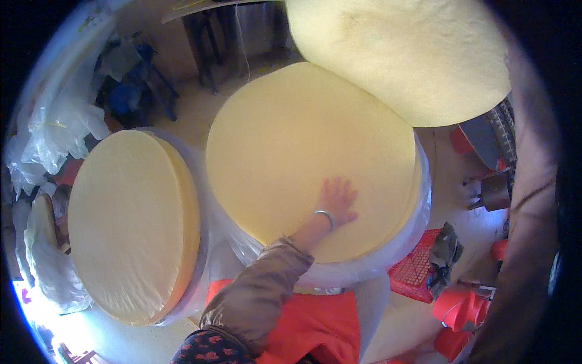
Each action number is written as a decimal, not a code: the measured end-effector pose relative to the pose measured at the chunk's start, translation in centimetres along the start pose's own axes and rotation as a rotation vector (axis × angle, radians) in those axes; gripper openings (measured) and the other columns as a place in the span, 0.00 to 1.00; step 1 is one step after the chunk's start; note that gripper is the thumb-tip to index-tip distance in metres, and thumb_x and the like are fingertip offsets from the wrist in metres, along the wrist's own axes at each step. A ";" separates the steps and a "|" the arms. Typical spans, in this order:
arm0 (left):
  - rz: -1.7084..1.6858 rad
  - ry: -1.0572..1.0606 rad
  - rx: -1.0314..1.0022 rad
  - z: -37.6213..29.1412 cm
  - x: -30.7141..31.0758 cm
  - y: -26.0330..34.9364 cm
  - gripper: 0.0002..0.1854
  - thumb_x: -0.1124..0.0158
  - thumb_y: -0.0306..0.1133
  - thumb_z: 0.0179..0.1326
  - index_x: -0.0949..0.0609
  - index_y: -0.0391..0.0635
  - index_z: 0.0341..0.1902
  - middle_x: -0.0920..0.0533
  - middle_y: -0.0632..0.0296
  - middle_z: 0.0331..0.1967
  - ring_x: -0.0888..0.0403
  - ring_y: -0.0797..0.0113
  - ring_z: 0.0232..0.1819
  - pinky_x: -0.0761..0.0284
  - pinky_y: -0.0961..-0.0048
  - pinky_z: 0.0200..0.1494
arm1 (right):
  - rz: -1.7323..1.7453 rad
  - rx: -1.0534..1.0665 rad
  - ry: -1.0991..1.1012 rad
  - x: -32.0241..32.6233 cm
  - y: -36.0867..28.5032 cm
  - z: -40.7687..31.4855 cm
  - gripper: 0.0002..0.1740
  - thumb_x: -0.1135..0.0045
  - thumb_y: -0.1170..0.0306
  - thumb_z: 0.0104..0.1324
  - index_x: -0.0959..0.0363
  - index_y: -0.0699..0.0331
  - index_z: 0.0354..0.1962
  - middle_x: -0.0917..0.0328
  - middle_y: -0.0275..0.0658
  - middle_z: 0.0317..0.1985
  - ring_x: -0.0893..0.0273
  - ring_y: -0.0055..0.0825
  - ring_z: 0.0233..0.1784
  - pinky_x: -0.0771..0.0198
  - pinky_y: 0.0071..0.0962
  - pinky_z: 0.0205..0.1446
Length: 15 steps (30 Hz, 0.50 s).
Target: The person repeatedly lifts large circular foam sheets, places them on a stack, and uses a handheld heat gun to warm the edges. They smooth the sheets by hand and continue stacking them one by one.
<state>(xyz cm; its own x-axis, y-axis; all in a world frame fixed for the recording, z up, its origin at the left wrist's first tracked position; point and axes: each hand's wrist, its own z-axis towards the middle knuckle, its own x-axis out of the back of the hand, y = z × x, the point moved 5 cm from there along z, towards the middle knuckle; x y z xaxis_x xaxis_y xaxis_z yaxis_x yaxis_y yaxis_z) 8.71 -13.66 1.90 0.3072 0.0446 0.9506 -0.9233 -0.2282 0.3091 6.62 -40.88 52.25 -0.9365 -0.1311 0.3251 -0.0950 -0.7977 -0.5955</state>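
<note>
My left hand (337, 200) lies palm down with its fingers spread on a large round cream-coloured sheet (291, 136). This sheet tops a round stack wrapped around its side in clear plastic (363, 273). A bracelet circles my left wrist. Another thin cream sheet (404, 59) is raised at the upper right, its lower edge meeting or overlapping the stack's far right side. My right hand is out of view; a blurred brown sleeve (532, 191) runs down the right rim. To the left stands a second round stack (127, 223), under clear plastic.
Clear plastic bags (54, 123) hang at the left. A blue stool (125, 95) stands beyond the second stack. On the right floor are a red plastic crate (416, 266) with dark cloth (445, 259) on its edge, red containers (459, 309) and a low stool (494, 191).
</note>
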 end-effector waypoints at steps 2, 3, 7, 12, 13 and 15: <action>-0.003 -0.010 0.009 -0.1 0.7 0.2 0.36 0.53 0.61 0.55 0.38 0.59 0.66 0.48 0.57 0.70 0.58 0.48 0.71 0.68 0.40 0.67 | -0.221 -0.001 -0.060 2.2 1.1 -2.5 0.14 0.55 0.62 0.67 0.28 0.63 0.40 0.29 0.32 0.36 0.32 0.20 0.39 0.34 0.25 0.42; -0.041 -0.025 0.001 0.0 1.1 0.2 0.35 0.53 0.60 0.56 0.38 0.58 0.65 0.48 0.56 0.69 0.57 0.49 0.71 0.66 0.42 0.67 | -0.337 -0.008 -0.106 3.3 1.8 -3.8 0.14 0.55 0.62 0.67 0.28 0.63 0.40 0.29 0.32 0.36 0.32 0.20 0.38 0.34 0.25 0.42; -0.296 -0.184 0.146 3.1 2.3 -2.9 0.33 0.53 0.55 0.59 0.36 0.51 0.64 0.45 0.53 0.68 0.54 0.53 0.70 0.59 0.52 0.68 | -0.709 -0.069 -0.292 6.8 5.1 -7.7 0.13 0.55 0.63 0.67 0.28 0.63 0.39 0.29 0.33 0.35 0.32 0.22 0.38 0.34 0.26 0.41; -0.001 0.211 0.241 9.9 4.9 -12.1 0.32 0.51 0.51 0.59 0.39 0.50 0.66 0.43 0.54 0.67 0.50 0.55 0.69 0.55 0.56 0.68 | -0.921 -0.049 -0.386 8.6 7.3 -6.7 0.13 0.55 0.63 0.66 0.28 0.63 0.39 0.28 0.34 0.35 0.31 0.23 0.38 0.34 0.26 0.41; 0.017 0.278 0.253 11.3 5.1 -13.3 0.33 0.51 0.51 0.59 0.40 0.50 0.66 0.45 0.54 0.68 0.52 0.54 0.70 0.56 0.55 0.69 | -0.951 -0.026 -0.395 8.5 7.4 -5.9 0.13 0.55 0.64 0.66 0.28 0.63 0.39 0.28 0.35 0.35 0.31 0.24 0.38 0.34 0.27 0.41; 0.033 0.277 0.291 14.4 5.0 -15.3 0.35 0.51 0.53 0.60 0.43 0.51 0.67 0.48 0.54 0.69 0.55 0.53 0.71 0.60 0.53 0.69 | -1.002 0.023 -0.399 8.0 7.5 -3.9 0.13 0.55 0.64 0.66 0.28 0.63 0.39 0.28 0.35 0.34 0.31 0.24 0.38 0.34 0.27 0.41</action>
<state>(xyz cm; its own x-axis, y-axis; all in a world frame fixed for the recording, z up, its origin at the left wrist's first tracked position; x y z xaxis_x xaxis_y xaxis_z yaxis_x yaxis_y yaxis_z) 27.74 -23.93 1.52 0.1681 0.2844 0.9439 -0.8153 -0.4980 0.2953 -2.93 -45.62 47.50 -0.2582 0.4084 0.8755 -0.7466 -0.6595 0.0875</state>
